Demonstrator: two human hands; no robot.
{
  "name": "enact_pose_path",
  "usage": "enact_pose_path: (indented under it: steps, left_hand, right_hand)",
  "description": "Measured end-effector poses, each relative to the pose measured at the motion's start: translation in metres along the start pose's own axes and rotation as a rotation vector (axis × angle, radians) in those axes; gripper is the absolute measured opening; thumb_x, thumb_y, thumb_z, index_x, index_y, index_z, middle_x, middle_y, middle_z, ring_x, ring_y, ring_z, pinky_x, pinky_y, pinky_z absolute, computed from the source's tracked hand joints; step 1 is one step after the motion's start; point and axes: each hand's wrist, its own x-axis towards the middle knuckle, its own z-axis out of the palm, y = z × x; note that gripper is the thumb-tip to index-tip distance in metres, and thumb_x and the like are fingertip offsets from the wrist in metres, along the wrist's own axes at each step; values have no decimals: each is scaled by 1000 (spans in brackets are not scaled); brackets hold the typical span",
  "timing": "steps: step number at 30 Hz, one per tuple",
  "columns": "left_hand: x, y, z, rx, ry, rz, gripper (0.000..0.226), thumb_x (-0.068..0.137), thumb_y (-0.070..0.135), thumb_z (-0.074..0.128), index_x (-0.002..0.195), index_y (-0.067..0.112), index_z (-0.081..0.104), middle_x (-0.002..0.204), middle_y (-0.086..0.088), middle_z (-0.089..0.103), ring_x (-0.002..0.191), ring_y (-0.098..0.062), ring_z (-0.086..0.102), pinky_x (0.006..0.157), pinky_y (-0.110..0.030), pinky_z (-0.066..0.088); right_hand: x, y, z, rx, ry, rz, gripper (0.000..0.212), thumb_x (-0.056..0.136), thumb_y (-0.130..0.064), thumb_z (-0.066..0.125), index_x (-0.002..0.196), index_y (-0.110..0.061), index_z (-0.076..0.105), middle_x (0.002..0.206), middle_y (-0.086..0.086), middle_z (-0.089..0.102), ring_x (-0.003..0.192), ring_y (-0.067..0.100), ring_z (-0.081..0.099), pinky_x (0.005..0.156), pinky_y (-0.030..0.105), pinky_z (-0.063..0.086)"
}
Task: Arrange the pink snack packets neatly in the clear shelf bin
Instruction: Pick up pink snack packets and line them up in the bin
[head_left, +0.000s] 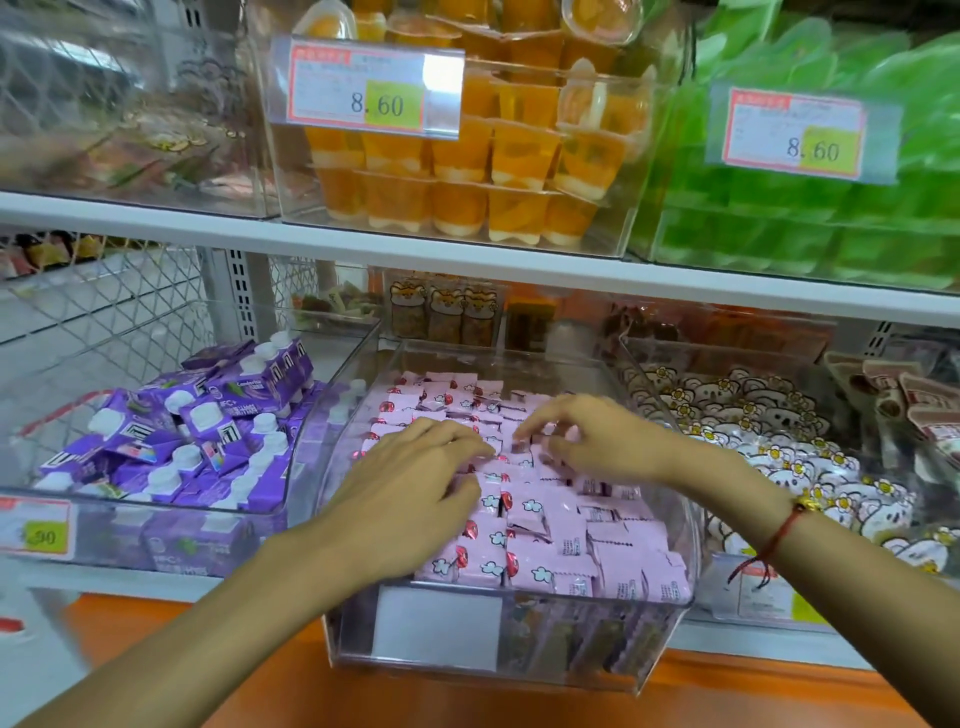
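pink packets (524, 525) (binned), under both hands

Both bare forearms entered from the bottom corners of the frame and converged toward its centre. The left hand (415, 475) lay palm down just left of centre, its fingers stretched forward and slightly spread, the thumb tucked along the lower right side of the hand. The right hand (592, 434) sat a little higher and right of centre, its wrist bent so the fingers pointed left toward the other hand; they were loosely curved, with the fingertips (524, 428) lowered. A red string bracelet (779, 535) with a small gold charm circled the right wrist, its loose ends hanging below.
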Motion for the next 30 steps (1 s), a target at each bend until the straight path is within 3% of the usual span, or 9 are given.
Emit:
enact_pose_path:
  steps: [3,8,11,13,15,17,22,27,30]
  left_hand:
    - [10,-3,-1,9,-45,13,41,100,34,34,139,34,42,143,18,39,127,-2,32,97,-17,23]
    - [20,-10,5,33,-181,-17,44,101,40,27,143,34,33,144,17,36,126,-6,30,95,-20,23]
    - [21,-12,7,55,-211,-12,44,101,41,24,144,34,32,141,18,35,124,-5,30,97,-22,25]
    - [22,-11,6,65,-216,-6,45,101,41,22,145,35,29,139,19,35,123,-4,28,97,-23,25]
    - [24,-9,6,70,-209,5,44,101,40,21,144,40,28,137,20,34,122,-3,27,94,-22,23]
    - [27,-8,6,88,-227,11,43,101,40,20,142,42,31,140,20,33,125,-3,26,96,-24,21]
    - [29,-9,12,127,-283,-11,42,101,40,20,139,42,36,141,18,37,125,-6,32,102,-28,19]
    - [27,-8,11,125,-236,1,42,100,38,22,140,40,39,140,17,41,124,-9,37,100,-28,24]
    - [21,-3,6,8,-52,-24,35,98,36,38,129,38,52,130,16,54,112,-7,49,93,-26,40]
  right_hand:
    - [7,3,-6,-45,221,96,28,92,-12,54,112,-26,67,112,-3,65,92,12,58,83,29,48]
    - [24,0,10,-168,113,145,23,87,-30,64,110,-25,68,114,-3,63,106,18,58,85,28,45]
    - [28,1,10,-144,194,158,22,79,-36,74,99,-27,72,92,-9,62,88,14,58,71,22,40]
    - [31,2,6,-77,141,161,18,77,-32,77,92,-24,72,70,-16,53,70,9,51,65,22,37]
    - [34,2,3,20,85,143,6,77,-26,77,77,-26,71,52,-16,52,54,0,49,62,26,45]
    - [36,1,1,89,75,132,18,77,-21,76,62,-29,67,43,-15,54,46,-1,51,65,30,54]
    - [32,-2,4,134,186,90,20,80,-15,72,65,-26,66,68,-12,66,69,4,60,75,30,53]
    - [6,-12,-3,376,565,-20,11,86,-14,66,79,-20,61,80,-11,66,76,2,62,70,14,50]
    - [-15,-16,-5,550,771,-52,8,87,-16,64,83,-21,59,82,-6,66,75,3,63,67,15,51]
